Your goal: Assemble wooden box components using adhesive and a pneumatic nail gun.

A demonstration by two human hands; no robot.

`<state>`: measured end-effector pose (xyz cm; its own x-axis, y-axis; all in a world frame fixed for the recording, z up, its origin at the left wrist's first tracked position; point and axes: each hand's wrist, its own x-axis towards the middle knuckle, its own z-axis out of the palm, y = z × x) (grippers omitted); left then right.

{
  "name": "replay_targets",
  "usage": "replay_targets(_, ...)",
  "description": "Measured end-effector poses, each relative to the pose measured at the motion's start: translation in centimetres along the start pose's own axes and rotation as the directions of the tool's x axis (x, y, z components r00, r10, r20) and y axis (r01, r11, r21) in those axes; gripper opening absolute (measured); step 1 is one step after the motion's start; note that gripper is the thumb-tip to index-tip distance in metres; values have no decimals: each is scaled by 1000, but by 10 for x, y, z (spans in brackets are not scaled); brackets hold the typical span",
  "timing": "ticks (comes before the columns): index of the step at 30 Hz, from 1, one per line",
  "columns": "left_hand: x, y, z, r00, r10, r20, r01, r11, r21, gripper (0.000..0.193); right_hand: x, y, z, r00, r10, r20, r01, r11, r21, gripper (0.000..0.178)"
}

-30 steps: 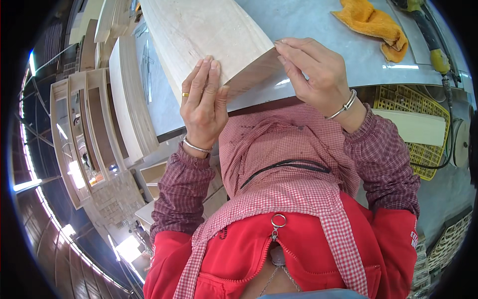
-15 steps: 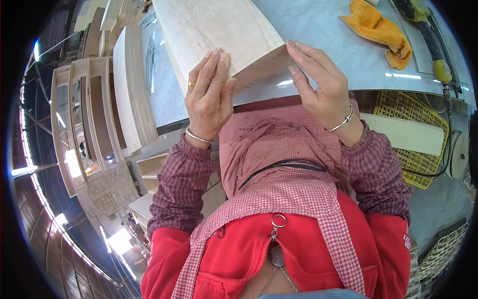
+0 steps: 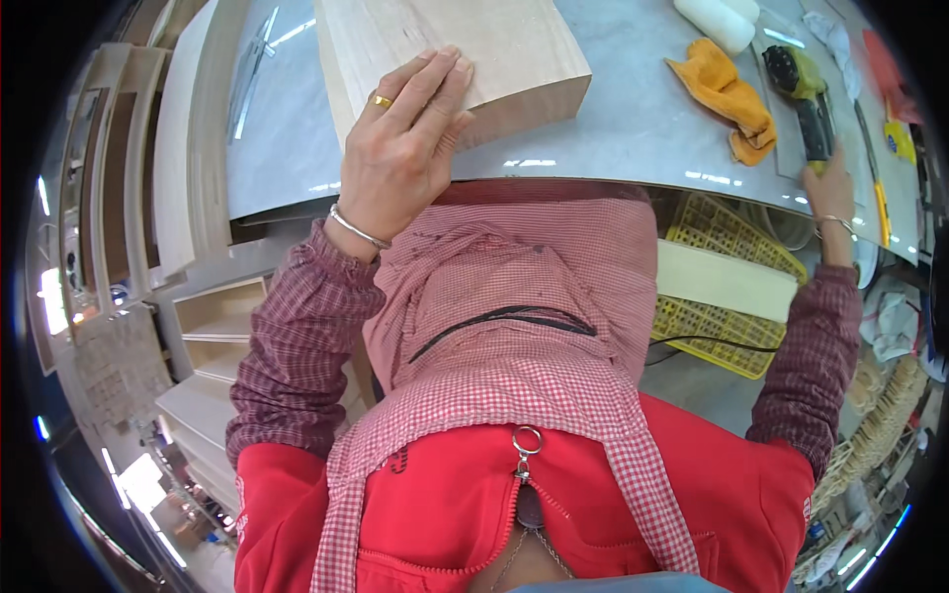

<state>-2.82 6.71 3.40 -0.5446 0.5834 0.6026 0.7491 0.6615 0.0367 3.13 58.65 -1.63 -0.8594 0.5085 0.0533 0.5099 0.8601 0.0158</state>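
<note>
A pale wooden box [image 3: 465, 59], or a block shaped like one, lies on the grey-blue tabletop [image 3: 287, 148] in front of me. My left hand [image 3: 400, 143] rests flat on its top near the close edge. Its fingers are stretched out side by side, and the thumb lies along the front side. Out at the right, my right hand [image 3: 833, 190] is closed round the near end of a green and black power tool [image 3: 813, 114] with a dark rounded head. Part of that grip is hidden. The tool lies on the table.
An orange cloth [image 3: 727, 99] and a white roll [image 3: 722, 22] lie between box and tool. Stacked wooden panels [image 3: 193, 138] stand at the left. Below the table's right edge are a yellow plastic crate [image 3: 692, 326], a pale board [image 3: 727, 280] across it, and a black cord [image 3: 712, 342].
My right hand has left the box's right corner and reached far right to the power tool. My left hand stays on the box. The view has shifted rightward.
</note>
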Motion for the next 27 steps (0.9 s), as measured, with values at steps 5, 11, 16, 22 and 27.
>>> replay_targets(5, 1, 2, 2, 1000, -1, -14, 1, 1000, 17, 37, 37, -13, 19, 995, -57, -86, 55, 998, -21, 67)
replay_targets(11, -1, 1, 2, 999, 8, -40, -5, 998, 63, 34, 9, -36, -74, 979, -48, 196, -4, 966, 258, 43)
replay_targets(16, 1, -1, 3, 998, 21, -53, -16, 996, 83, 33, -94, -105, -159, 919, -145, 366, -191, 648, 737, 23)
replay_targets(22, 4, 4, 5, 998, 17, -63, -13, 998, 58, 33, -141, -183, -167, 834, -339, 435, -320, 346, 882, 20)
replay_targets(27, 3, 2, 5, 998, 21, -62, -16, 997, 72, 33, -150, -201, -172, 794, -402, 456, -313, 372, 874, 18)
